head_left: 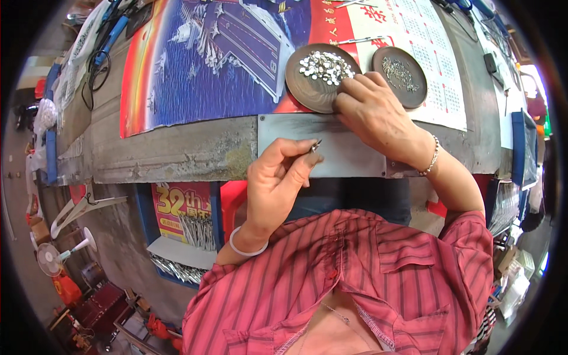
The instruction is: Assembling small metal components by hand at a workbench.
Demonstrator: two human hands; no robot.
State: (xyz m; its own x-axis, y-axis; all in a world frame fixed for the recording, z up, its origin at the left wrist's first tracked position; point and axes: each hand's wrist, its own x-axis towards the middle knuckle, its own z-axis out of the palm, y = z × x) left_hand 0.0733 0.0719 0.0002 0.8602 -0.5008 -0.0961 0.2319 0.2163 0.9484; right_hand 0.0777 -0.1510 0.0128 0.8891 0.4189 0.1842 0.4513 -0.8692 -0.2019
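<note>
My left hand [275, 183] is closed in a pinch, with a small dark metal piece [316, 145] sticking out between thumb and forefinger above a grey metal plate [275, 129] at the table's front edge. My right hand [381, 118] reaches over the right rim of a round brown dish [305, 94]. Its fingers are curled down and the tips are hidden, so anything in them is out of sight. Small silvery round pieces [325, 66] are heaped in that dish. Just right of it, a second brown dish [419, 66] holds tiny thin metal bits [397, 72].
A poster with a ship and a calendar [195, 89] covers the tabletop beneath the dishes. Pen-like metal rods [362, 40] lie beyond them. Below the edge at left, a blue tray [145, 207] holds many slim metal parts. A blue-handled tool [113, 35] lies far left.
</note>
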